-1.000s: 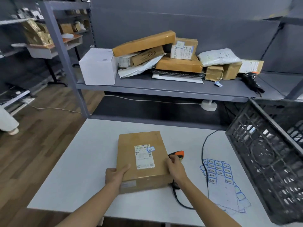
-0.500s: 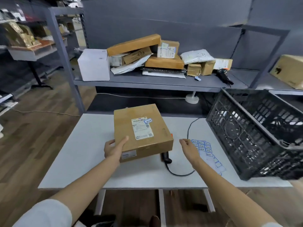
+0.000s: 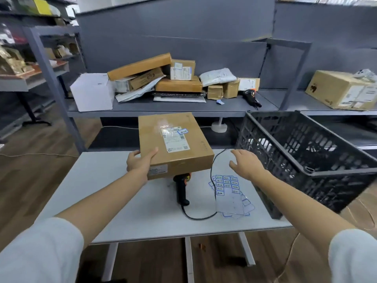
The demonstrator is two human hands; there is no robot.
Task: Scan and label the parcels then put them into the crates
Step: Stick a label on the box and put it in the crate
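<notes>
A flat brown cardboard parcel (image 3: 173, 142) with a white shipping label and a small blue sticker on top is lifted above the white table (image 3: 126, 201). My left hand (image 3: 140, 162) grips its near left corner, thumb on top. To the right of the parcel, apart from it, my right hand (image 3: 245, 164) hovers with spread fingers in front of the black plastic crate (image 3: 306, 158). The black and orange barcode scanner (image 3: 181, 188) lies on the table under the parcel, its cable looping right. Sheets of blue-edged stickers (image 3: 228, 193) lie beside it.
A grey shelf (image 3: 173, 109) behind the table carries a pile of brown parcels (image 3: 155, 76), a white box (image 3: 92, 91), a white mailer bag (image 3: 217, 76) and a second scanner (image 3: 251, 96). A large brown box (image 3: 342, 89) sits on the right shelf. Wooden floor lies left.
The parcel has risen off the table, carried by my left hand alone. My right hand let go of it and moved right toward the crate. The view pulled back.
</notes>
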